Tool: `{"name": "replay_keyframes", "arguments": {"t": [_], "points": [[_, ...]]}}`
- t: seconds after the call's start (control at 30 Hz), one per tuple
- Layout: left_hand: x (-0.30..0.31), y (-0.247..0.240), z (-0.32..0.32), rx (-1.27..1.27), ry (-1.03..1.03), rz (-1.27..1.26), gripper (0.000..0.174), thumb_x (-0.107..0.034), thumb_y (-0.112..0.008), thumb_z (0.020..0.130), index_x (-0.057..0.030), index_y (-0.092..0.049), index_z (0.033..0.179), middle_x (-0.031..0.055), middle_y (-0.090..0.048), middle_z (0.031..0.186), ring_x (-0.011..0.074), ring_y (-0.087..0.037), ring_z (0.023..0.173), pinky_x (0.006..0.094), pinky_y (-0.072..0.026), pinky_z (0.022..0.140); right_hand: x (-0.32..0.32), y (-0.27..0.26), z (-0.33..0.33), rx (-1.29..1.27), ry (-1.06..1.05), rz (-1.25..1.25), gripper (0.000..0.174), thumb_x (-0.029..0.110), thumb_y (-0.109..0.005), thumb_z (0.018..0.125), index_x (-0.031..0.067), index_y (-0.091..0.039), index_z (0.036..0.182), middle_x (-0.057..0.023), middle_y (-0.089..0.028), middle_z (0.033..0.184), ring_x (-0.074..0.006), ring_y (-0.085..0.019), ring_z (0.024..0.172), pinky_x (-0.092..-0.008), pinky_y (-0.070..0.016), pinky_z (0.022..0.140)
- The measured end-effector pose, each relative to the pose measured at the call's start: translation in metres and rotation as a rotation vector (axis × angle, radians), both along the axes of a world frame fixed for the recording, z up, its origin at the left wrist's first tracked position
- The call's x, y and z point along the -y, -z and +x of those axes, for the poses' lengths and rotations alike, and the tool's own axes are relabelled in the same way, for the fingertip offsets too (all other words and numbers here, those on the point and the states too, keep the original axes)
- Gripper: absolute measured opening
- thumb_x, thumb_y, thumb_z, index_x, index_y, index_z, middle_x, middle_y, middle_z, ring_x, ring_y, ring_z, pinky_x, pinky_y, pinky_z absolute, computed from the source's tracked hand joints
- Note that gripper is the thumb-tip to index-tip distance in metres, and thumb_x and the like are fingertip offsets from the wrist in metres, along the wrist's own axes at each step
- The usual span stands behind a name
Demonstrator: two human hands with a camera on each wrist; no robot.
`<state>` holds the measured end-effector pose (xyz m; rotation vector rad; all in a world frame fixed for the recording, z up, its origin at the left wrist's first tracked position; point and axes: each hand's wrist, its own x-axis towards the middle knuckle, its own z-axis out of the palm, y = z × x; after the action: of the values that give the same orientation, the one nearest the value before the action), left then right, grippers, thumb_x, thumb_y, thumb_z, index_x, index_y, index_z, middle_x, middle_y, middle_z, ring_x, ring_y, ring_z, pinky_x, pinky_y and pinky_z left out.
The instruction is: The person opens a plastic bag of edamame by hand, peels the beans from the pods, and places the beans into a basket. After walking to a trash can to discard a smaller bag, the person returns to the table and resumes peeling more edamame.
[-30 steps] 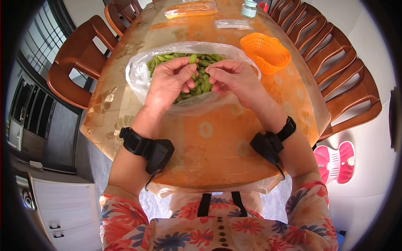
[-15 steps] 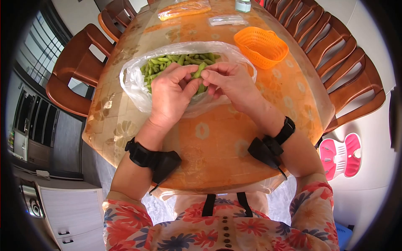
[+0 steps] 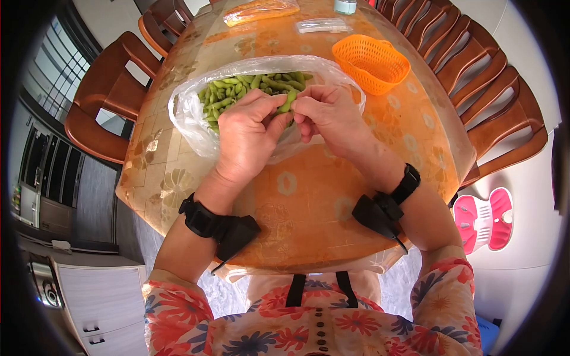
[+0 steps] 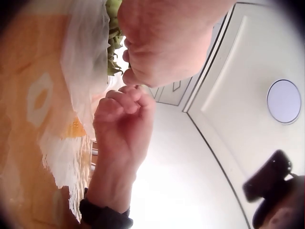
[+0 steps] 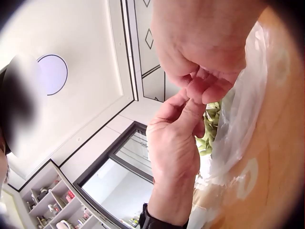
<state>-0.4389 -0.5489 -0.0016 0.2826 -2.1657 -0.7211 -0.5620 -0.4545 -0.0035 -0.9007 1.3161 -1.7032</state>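
Note:
In the head view one green pod (image 3: 287,101) is pinched between both hands, above a clear plastic bag (image 3: 193,132) spread wide and full of green pods (image 3: 224,94). The left hand (image 3: 246,133) grips the pod's left end with thumb and curled fingers. At its other end the right hand (image 3: 332,120) pinches with thumb and forefinger. Both wrist views show the fingertips meeting, the left hand (image 5: 175,138) below the right hand (image 5: 202,47) in the right wrist view; fingers mostly hide the pod there.
An orange basket (image 3: 373,65) stands right of the bag. Beyond lie a clear plastic packet (image 3: 323,25), a wrapped long yellow-brown item (image 3: 261,10) and a jar (image 3: 345,6). Wooden chairs (image 3: 110,95) line both sides of the table (image 3: 285,213).
From one second ago, the hands have come together, and the pod that was upright at the left fingers is now pinched by both. Since half a second ago they have barely shifted.

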Motion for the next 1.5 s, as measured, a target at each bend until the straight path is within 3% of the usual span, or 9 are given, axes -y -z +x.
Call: {"name": "replay_keyframes", "arguments": {"t": [0.23,0.37,0.47,0.53,0.73,1.03,1.17,1.23,1.5], "points": [[-0.004,0.002,-0.002,0.001,-0.021,-0.015,0.024,0.004,-0.066,0.065,0.0010,-0.063,0.088,0.0090,-0.056,0.070,0.0177,-0.055,0.056,0.0252,-0.0455,0.055,0.001,0.003,-0.001,0.011,0.026,-0.001,0.012,0.011,-0.054,0.077,0.0012,-0.054,0.071,-0.0036,-0.053,0.059,-0.0090,-0.049,0.046,-0.0233,-0.0430,0.041],[0.001,0.011,-0.004,-0.042,0.011,-0.033,0.024,0.003,-0.067,0.065,0.0010,-0.063,0.088,0.0081,-0.057,0.069,0.0146,-0.054,0.056,0.0243,-0.0453,0.054,0.002,0.007,-0.004,0.037,0.020,0.022,0.010,0.010,-0.054,0.076,0.0032,-0.053,0.069,-0.0021,-0.051,0.056,-0.0083,-0.047,0.045,-0.0233,-0.0426,0.041],[0.006,0.013,-0.004,-0.049,0.066,0.152,0.020,0.000,-0.068,0.070,0.0005,-0.064,0.089,0.0034,-0.058,0.070,0.0102,-0.053,0.056,0.0232,-0.0454,0.055,0.002,0.005,-0.005,0.088,-0.006,-0.006,0.012,0.012,-0.055,0.076,0.0024,-0.053,0.069,-0.0032,-0.051,0.057,-0.0090,-0.047,0.046,-0.0240,-0.0429,0.041],[0.010,0.015,-0.005,-0.131,0.264,0.559,0.017,-0.004,-0.068,0.074,-0.0021,-0.066,0.090,-0.0015,-0.058,0.071,0.0066,-0.050,0.057,0.0210,-0.0432,0.053,0.001,0.003,-0.004,0.133,-0.021,-0.020,0.011,0.011,-0.055,0.076,0.0027,-0.053,0.069,-0.0029,-0.051,0.057,-0.0092,-0.048,0.046,-0.0241,-0.0431,0.041],[0.011,-0.004,0.003,-0.056,0.361,1.083,0.018,-0.010,-0.068,0.076,-0.0023,-0.065,0.092,0.0003,-0.057,0.069,0.0057,-0.045,0.052,0.0177,-0.0335,0.047,0.000,0.002,-0.007,0.231,-0.112,-0.071,0.009,0.010,-0.056,0.078,0.0051,-0.054,0.070,-0.0020,-0.052,0.061,-0.0093,-0.049,0.048,-0.0248,-0.0440,0.042],[0.026,-0.001,0.004,-0.011,0.553,1.387,0.024,-0.016,-0.058,0.084,0.0027,-0.056,0.099,0.0047,-0.053,0.072,0.0057,-0.037,0.047,0.0190,-0.0299,0.043,0.001,0.004,-0.009,0.404,-0.266,-0.019,0.013,0.015,-0.058,0.080,0.0064,-0.055,0.071,0.0000,-0.052,0.061,-0.0087,-0.048,0.052,-0.0264,-0.0433,0.048],[0.027,-0.001,0.004,-0.041,0.566,1.427,0.022,-0.014,-0.066,0.078,0.0016,-0.061,0.093,0.0043,-0.057,0.068,0.0080,-0.044,0.049,0.0191,-0.0326,0.044,0.000,0.001,-0.010,0.382,-0.283,0.040,0.014,0.018,-0.059,0.081,0.0070,-0.056,0.073,0.0014,-0.052,0.060,-0.0078,-0.049,0.050,-0.0232,-0.0410,0.045],[0.022,-0.005,0.006,0.008,0.386,1.143,0.019,-0.014,-0.065,0.079,0.0002,-0.062,0.092,0.0027,-0.057,0.068,0.0062,-0.045,0.052,0.0183,-0.0330,0.045,-0.002,-0.003,-0.011,0.347,-0.267,0.073,0.016,0.020,-0.060,0.081,0.0072,-0.056,0.073,0.0018,-0.052,0.060,-0.0075,-0.049,0.049,-0.0219,-0.0399,0.043],[0.017,-0.012,0.010,0.199,0.460,0.912,0.016,-0.011,-0.062,0.079,-0.0026,-0.064,0.092,-0.0015,-0.058,0.071,0.0038,-0.045,0.055,0.0170,-0.0340,0.048,-0.003,-0.003,-0.022,-0.210,-0.329,0.274,0.034,0.039,-0.067,0.075,0.0066,-0.057,0.074,0.0006,-0.054,0.061,-0.0059,-0.050,0.049,-0.0189,-0.0355,0.038]]}}
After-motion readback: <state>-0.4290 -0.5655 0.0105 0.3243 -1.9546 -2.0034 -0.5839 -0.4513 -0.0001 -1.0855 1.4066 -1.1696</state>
